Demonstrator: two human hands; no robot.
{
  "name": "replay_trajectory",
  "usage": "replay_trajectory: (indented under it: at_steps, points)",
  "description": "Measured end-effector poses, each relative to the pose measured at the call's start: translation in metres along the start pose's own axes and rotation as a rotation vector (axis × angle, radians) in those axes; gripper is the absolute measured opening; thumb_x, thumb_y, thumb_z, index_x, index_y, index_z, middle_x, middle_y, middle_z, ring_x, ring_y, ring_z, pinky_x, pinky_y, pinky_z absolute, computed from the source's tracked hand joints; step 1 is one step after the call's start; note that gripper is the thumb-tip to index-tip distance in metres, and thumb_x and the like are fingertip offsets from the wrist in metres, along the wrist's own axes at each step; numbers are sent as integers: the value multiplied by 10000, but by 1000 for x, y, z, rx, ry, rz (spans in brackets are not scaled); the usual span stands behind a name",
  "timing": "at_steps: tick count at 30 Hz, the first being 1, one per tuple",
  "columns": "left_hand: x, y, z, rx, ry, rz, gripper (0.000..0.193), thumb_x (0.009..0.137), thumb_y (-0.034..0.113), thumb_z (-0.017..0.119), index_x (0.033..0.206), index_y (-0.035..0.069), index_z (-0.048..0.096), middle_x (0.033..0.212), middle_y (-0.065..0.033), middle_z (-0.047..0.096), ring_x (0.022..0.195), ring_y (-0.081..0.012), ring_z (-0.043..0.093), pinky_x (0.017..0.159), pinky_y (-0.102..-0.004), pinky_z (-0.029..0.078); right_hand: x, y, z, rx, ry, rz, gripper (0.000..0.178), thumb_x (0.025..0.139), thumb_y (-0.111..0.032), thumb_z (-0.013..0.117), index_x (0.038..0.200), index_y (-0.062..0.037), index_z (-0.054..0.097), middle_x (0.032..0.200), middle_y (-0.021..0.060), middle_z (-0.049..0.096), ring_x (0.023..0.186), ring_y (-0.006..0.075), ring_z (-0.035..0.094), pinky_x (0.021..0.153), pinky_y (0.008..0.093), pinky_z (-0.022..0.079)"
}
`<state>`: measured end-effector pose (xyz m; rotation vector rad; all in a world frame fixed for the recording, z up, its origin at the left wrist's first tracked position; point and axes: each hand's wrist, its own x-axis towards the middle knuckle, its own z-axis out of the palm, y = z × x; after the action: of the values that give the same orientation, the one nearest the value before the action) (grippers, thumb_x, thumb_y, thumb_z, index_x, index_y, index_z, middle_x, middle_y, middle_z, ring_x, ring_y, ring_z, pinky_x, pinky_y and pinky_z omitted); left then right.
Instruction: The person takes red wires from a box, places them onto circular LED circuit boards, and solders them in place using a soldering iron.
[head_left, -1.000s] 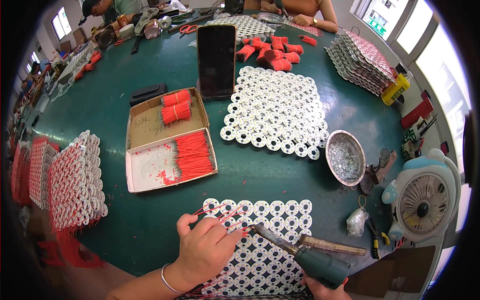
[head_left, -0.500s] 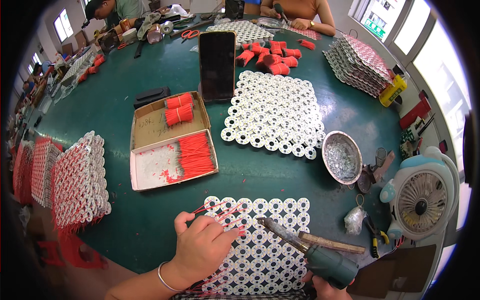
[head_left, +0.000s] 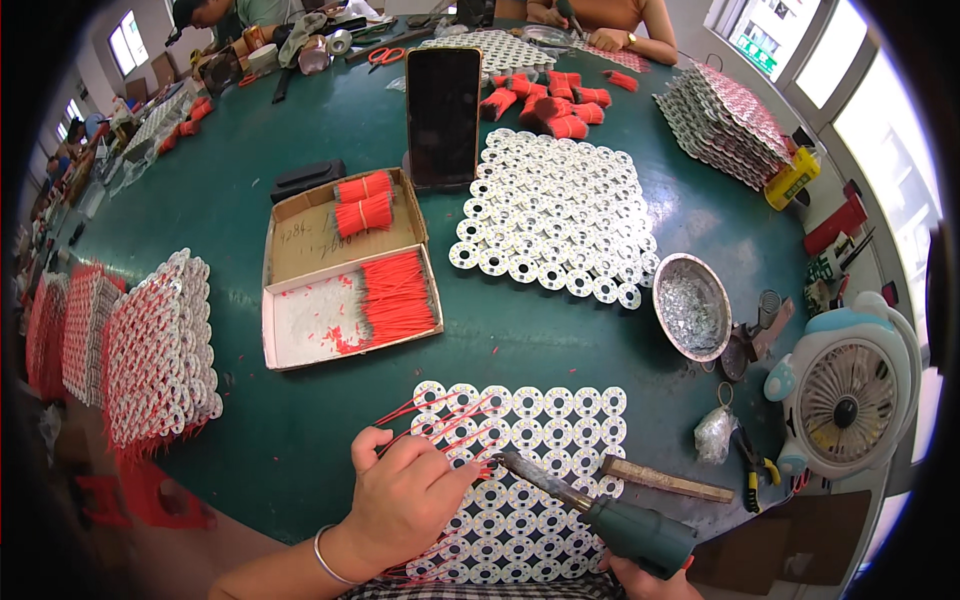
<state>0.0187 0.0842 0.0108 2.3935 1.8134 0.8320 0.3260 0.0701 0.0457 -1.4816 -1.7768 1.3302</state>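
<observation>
A panel of white ring-shaped circuit boards (head_left: pixel 587 391) lies at the table's near edge, in front of me. My left hand (head_left: pixel 405 490), a bangle on its wrist, rests over the panel's left side with its fingers pinched on red wires (head_left: pixel 398 410). More red wires run across the panel's left columns. In my right hand (head_left: pixel 648 582), partly cut off by the lower edge, is the green handle of a soldering iron (head_left: pixel 640 535). Its tip points left and sits close to my left fingertips, at the wire ends; whether it touches them I cannot tell.
Beyond the panel stand a cardboard box (head_left: pixel 300 355) of red wires, a phone (head_left: pixel 443 120) and another board stack (head_left: pixel 560 210). To the right are a metal bowl (head_left: pixel 690 308), wooden stick (head_left: pixel 668 479), pliers (head_left: pixel 752 470) and fan (head_left: pixel 845 390). Wired panels (head_left: pixel 160 350) stand left. Two people sit opposite.
The soldering iron's tip has moved left and down, to my left fingertips. My left hand keeps its pinch. The whole view has shifted slightly.
</observation>
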Motion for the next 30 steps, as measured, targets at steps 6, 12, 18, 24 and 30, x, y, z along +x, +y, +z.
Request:
replay_trajectory:
  at_steps: [6, 12, 18, 24, 30]
  points:
    - [1, -1, 0, -10, 4, 7, 232, 692, 108, 809, 905, 181, 750, 766, 52, 546, 835, -167, 560, 875, -475, 303, 0, 0, 1, 6, -4, 26, 320, 838, -79, 753, 1142, 2, 697, 1044, 116, 729, 918, 225, 685, 822, 362, 534]
    - [1, -1, 0, 14, 5, 14, 218, 700, 115, 802, 902, 178, 749, 770, 48, 543, 843, -168, 560, 878, -474, 304, 3, 1, 4, -20, 17, -129, 363, 845, -94, 760, 1173, 31, 669, 1073, 146, 731, 977, 271, 699, 854, 376, 541]
    - [1, -1, -1, 19, 8, 19, 221, 700, 114, 788, 906, 183, 749, 774, 50, 541, 852, -166, 562, 882, -475, 309, -13, 23, 3, -77, 2, -162, 268, 906, -105, 701, 1141, 21, 671, 1045, 139, 723, 933, 250, 696, 828, 372, 545]
    - [-1, 3, -26, 55, -62, 32, 201, 720, 123, 765, 906, 201, 749, 740, 72, 538, 821, -149, 570, 885, -472, 310, -39, 24, 6, 273, 39, 102, 210, 971, -110, 627, 1140, 11, 658, 950, 94, 699, 840, 208, 655, 777, 373, 534]
    - [1, 14, -15, -5, 49, 100, 192, 718, 141, 770, 903, 184, 745, 746, 66, 542, 796, -136, 582, 857, -454, 312, -69, 100, 18, 95, -44, -85, 364, 907, -77, 693, 1247, 18, 605, 1171, 155, 650, 1051, 278, 628, 924, 412, 493]
